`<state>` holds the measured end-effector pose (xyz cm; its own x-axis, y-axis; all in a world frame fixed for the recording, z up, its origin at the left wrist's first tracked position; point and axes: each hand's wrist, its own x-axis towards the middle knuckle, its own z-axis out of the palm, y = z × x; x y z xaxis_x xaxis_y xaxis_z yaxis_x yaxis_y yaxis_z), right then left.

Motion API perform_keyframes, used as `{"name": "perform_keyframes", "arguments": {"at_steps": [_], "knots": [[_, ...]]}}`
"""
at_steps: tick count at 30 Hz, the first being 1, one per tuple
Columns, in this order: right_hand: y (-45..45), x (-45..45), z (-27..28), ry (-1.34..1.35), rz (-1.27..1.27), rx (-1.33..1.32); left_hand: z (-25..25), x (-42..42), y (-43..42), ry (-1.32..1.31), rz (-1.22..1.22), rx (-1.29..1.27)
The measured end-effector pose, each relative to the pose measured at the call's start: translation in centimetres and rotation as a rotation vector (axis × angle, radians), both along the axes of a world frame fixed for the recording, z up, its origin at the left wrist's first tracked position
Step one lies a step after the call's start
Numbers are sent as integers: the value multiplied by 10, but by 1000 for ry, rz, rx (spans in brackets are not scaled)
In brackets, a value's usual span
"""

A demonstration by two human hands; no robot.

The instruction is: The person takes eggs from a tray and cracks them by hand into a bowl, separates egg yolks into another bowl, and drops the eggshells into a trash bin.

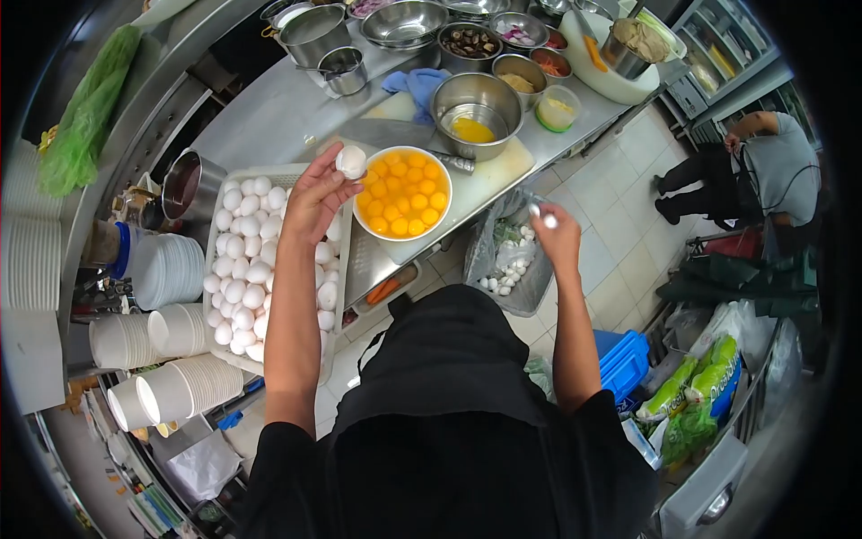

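Note:
My left hand (316,193) holds a white eggshell (351,163) between thumb and fingers, over the left rim of a white bowl (448,199) full of egg yolks (401,193). A tray (339,269) of whole white eggs (254,247) lies under and beside my left forearm. To the right, my right hand (558,232) is above the edge of a lined bin (525,301) with broken shells (514,265) in it. Small white pieces, probably shell, are at its fingertips. A steel bowl (477,103) with some yolk stands behind the white bowl.
A cutting board (503,171) with a knife (456,162) lies beside the bowls. Steel bowls of ingredients (470,45) line the back. Stacked paper bowls (193,391) stand at left. Another person (781,171) is at the far right.

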<state>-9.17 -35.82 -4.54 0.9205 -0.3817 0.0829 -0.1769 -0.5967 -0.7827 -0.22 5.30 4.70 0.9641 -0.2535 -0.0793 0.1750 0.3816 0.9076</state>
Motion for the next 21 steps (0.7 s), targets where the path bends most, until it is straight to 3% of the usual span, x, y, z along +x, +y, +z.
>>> {"name": "perform_keyframes", "arguments": {"at_steps": [2,4,6,9,12,15,16,20,21], "knots": [[-32,-24,-84,93,-43,-110,-9,-3,-2,35,-42,-167],[-28,-28,-79,181,-89,-217,-9,-7,-11,78,-26,-229],[-21,-29,-67,444,-277,574,-9,-9,-19,125,-9,-287],[-19,-14,-91,156,-145,776,-15,-8,-28,165,-25,-364],[12,12,-70,-3,21,955,-23,-6,-29,228,-21,-383],[40,30,-48,-174,193,678,-27,-12,-25,227,59,-365],[48,36,-48,-173,189,672,-29,-13,-22,231,55,-370],[81,57,-43,-599,10,310,-25,-19,-18,269,126,-364],[82,58,-41,-564,10,86,-25,-20,-18,331,149,-399]]}}
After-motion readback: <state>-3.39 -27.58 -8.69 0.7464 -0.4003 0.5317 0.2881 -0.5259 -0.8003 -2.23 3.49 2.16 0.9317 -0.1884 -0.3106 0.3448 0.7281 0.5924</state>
